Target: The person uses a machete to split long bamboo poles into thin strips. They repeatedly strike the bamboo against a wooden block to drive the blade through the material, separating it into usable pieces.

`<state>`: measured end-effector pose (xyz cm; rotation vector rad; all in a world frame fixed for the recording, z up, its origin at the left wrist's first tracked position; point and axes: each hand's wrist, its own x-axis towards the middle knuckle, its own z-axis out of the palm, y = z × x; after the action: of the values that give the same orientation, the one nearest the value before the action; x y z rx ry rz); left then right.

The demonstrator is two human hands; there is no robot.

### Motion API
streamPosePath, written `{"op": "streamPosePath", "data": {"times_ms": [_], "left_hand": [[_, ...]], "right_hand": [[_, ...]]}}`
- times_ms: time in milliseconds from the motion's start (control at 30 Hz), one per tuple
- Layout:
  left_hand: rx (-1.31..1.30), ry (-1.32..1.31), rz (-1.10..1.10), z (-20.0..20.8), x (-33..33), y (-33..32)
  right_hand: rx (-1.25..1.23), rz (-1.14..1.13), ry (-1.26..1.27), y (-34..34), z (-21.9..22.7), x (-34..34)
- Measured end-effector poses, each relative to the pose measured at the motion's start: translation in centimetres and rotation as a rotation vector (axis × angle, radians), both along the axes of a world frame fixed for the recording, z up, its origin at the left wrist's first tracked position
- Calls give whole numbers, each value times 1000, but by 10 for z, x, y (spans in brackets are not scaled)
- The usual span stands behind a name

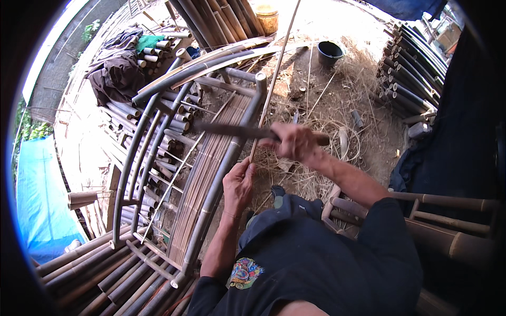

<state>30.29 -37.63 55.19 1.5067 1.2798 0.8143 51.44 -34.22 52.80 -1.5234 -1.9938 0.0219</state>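
My left hand [240, 184] is closed around the near end of a long, thin bamboo strip [274, 73], which runs away from me toward the far edge of the view. In my right hand [296, 142] is a machete [226, 130], its handle end sticking out to the right of my fist. The dark blade points left, smeared by motion, across the strip just beyond my left hand. Beneath the blade stands a bamboo bench [213, 174] with a slatted seat and a curved backrest, to my left. Whether the blade touches the strip I cannot tell.
A black bucket [329, 54] stands on the ground ahead, beside scattered shavings [353, 84]. Stacked bamboo poles [411, 68] lie at the far right, with more poles [105, 279] at the near left. Bamboo framework [448, 237] is close on my right. A blue tarp [45, 195] lies far left.
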Motion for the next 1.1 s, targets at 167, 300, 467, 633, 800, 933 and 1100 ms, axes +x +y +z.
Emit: {"op": "streamPosePath", "data": {"times_ms": [167,300,467,633,800,933,1100], "left_hand": [[25,46,-42,-10,-6,-23],[92,126,-83,4,-11,-27],[51,181,-183,-2,-74,-65],[22,176,-199,-2,-147,-75],[-75,191,-197,-18,-228,-57],[-135,301,-187,-29,-332,-76],[-28,289,-180,-34,-359,-39]], "right_hand": [[-153,-142,27,22,11,54],[-262,-239,55,30,8,68],[-399,-451,38,66,13,127],[-222,-447,-81,86,10,131],[-299,-475,-73,118,6,101],[-310,-784,243,131,33,167],[-304,-633,1079,162,38,122]]}}
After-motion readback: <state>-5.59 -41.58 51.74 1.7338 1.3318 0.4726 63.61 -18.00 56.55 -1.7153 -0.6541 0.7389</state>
